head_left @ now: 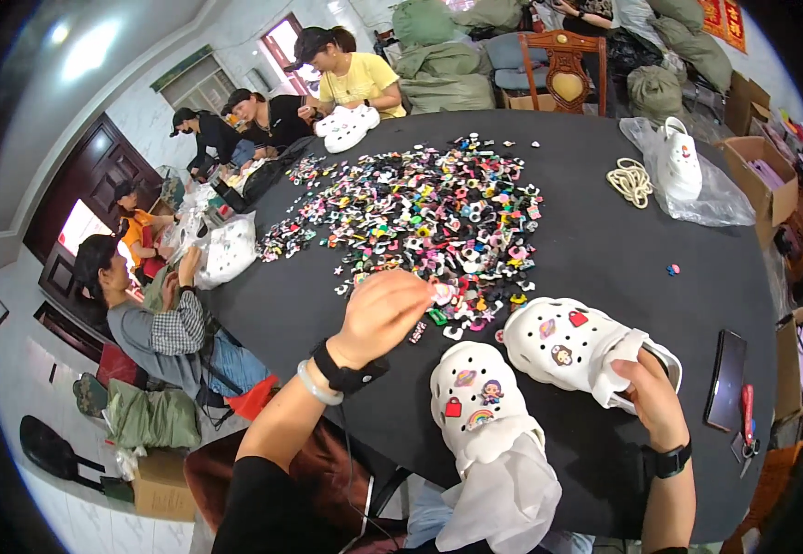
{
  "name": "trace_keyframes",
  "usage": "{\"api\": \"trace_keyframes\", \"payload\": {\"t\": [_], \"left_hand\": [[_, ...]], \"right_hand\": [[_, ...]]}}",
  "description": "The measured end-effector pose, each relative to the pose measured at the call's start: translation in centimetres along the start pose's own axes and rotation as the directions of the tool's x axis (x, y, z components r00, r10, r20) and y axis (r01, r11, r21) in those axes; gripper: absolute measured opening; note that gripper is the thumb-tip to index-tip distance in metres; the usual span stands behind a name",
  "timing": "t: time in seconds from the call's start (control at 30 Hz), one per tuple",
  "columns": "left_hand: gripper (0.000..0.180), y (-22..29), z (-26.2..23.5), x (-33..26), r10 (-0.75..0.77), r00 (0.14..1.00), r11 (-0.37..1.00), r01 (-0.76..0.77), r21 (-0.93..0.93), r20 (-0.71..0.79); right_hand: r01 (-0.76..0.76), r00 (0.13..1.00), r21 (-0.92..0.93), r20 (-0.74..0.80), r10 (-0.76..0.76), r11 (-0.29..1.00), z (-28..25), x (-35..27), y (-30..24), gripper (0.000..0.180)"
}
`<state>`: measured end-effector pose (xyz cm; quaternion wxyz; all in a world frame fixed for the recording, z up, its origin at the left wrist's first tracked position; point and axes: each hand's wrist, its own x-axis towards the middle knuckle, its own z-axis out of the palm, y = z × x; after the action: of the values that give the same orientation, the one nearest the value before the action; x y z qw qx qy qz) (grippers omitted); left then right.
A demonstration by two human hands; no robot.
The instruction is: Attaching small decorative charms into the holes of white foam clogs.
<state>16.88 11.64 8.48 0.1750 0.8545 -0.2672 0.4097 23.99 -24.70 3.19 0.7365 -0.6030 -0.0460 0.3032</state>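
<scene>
My left hand (385, 312) reaches forward to the near edge of a wide pile of small colourful shoe charms (429, 212) on the black table (595, 212); its fingers pinch a pinkish charm (442, 294). My right hand (649, 395) grips the heel end of a white clog (577, 346) lying on its side, with three charms stuck in its holes. A second white clog (475, 397) lies just in front of me with several charms fitted and white paper stuffed in its opening.
A phone (726, 379) and red-handled scissors (748, 420) lie at the right edge. A white clog on a clear bag (680, 166) and coiled cord (630, 180) sit far right. Several other people work at the table's left and far side. Cardboard boxes stand on the right.
</scene>
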Motion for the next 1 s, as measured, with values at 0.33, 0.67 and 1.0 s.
{"api": "trace_keyframes", "payload": {"t": [0.33, 0.67, 1.0], "left_hand": [[0.029, 4.2, 1.1, 3.1, 0.213, 0.976, 0.97, -0.205, -0.133, 0.05], [0.03, 5.4, 3.5, 4.6, 0.234, 0.97, 0.951, -0.214, -0.224, 0.069], [0.022, 4.7, 6.2, 6.4, 0.127, 0.955, 0.964, -0.056, -0.259, 0.268]], "right_hand": [[0.003, 0.994, 0.008, 0.105, -0.003, 1.0, -0.2, -0.3, -0.4, 0.048], [0.03, 0.992, -0.026, 0.124, -0.027, 0.999, 0.0, -0.4, -0.8, 0.048], [0.026, 0.992, -0.066, 0.125, -0.017, 0.997, -0.2, -0.2, -0.8, 0.047]]}}
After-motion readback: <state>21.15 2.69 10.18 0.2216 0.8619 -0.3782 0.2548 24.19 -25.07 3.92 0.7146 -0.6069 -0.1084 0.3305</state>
